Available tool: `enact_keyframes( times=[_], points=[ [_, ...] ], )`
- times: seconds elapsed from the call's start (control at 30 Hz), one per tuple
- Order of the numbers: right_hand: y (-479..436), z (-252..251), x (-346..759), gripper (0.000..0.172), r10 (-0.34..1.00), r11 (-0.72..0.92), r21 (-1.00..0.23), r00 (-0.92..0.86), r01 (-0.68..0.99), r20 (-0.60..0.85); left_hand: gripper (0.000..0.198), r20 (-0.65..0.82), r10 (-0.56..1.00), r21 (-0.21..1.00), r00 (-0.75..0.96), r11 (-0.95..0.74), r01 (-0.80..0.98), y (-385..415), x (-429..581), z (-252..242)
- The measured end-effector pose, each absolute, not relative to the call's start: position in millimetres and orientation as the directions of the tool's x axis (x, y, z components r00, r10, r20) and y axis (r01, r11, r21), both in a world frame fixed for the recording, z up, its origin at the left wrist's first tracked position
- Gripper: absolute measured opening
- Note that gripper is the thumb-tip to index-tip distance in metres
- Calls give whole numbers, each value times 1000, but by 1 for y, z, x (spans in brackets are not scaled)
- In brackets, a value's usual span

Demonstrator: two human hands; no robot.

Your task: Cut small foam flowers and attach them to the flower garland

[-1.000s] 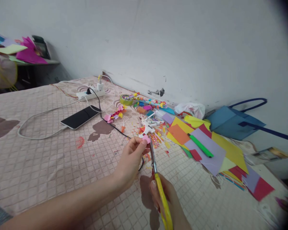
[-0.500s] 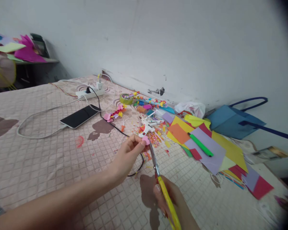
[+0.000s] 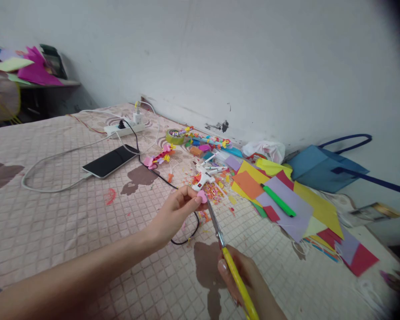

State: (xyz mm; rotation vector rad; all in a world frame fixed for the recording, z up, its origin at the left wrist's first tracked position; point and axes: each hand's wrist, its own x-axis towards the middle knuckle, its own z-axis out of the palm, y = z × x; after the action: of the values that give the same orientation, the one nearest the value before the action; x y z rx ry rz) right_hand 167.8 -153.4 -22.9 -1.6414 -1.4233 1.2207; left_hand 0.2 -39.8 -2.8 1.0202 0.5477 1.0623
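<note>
My left hand (image 3: 173,213) pinches a small pink paper piece (image 3: 202,196) between thumb and fingers, above the quilted sheet (image 3: 53,222). My right hand (image 3: 250,284), at the bottom edge, grips yellow-handled scissors (image 3: 230,262). Their metal blades point up and left, and the tips meet the pink piece. Just behind lie a white glue gun (image 3: 202,178) and a scatter of coloured paper scraps (image 3: 216,191).
Coloured paper sheets (image 3: 286,200) with a green marker (image 3: 279,201) lie to the right, beside a blue bag (image 3: 323,169). A phone (image 3: 108,161), a power strip (image 3: 123,129) and cables lie at left. A tape roll (image 3: 175,136) and small craft bits sit by the wall.
Both hands have shifted slightly. The right hand and the scissor handles slid right and down, so the blades lean more steeply. The left hand still pinches the pink piece.
</note>
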Motion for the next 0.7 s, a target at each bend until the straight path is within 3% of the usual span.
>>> enact_keyframes(
  times=[0.33,0.7],
  points=[
    [-154,-20,170,45,988,-139,-881,2,453,-155,18,111,872,875,478,142,-462,-35,-4,1],
    [-157,-15,180,36,982,-186,-900,32,395,-189,15,160,789,917,593,104,-385,-23,-13,3]
  ],
)
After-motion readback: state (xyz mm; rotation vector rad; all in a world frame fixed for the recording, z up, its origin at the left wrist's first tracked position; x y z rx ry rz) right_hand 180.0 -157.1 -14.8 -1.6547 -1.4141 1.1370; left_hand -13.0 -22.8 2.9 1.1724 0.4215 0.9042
